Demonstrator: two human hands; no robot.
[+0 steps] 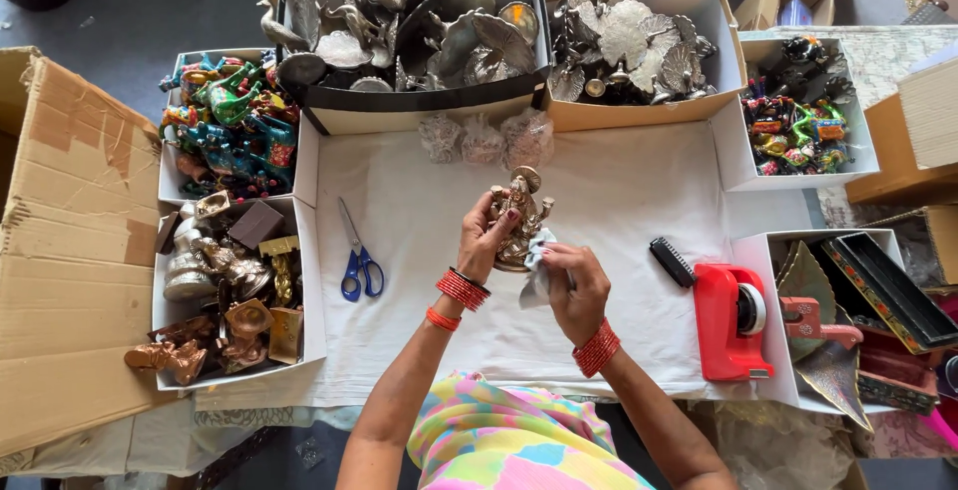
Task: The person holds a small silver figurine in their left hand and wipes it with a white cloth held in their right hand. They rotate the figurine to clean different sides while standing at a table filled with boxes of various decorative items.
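Surface: white cloth [619, 201] is spread over a work table, ringed by open boxes, with grey floor seen at the far edge.
Far left: a flattened cardboard carton [60, 250] lies beside a white tray of painted, multicoloured figurines [230, 121]; nearer, a second tray of brass and copper figurines [225, 290] is set.
Left of centre: blue-handled scissors [357, 260] are laid on the cloth, well apart from the hands.
Far centre: a black box of silver metal leaves and birds [419, 26] and a tan box of similar silver pieces [634, 46] are placed side by side; three small wrapped bundles [484, 139] rest just in front.
Left hand [484, 241]: fingers are closed around the small brass idol [519, 216], which is held upright above the middle of the cloth.
Right hand [574, 290]: fingers are pinched on a pale scrap of cloth [537, 255], pressed against the idol's base.
Step in hand: polishing appears to be under way (a judgement only); the idol is best kept gripped by its body, and the recesses worked with a folded corner using light pressure.
Right: a black brush [672, 261] and red tape dispenser [733, 320] are near the right hand.
Far right: a white tray of dark and coloured figurines [798, 111] is kept.
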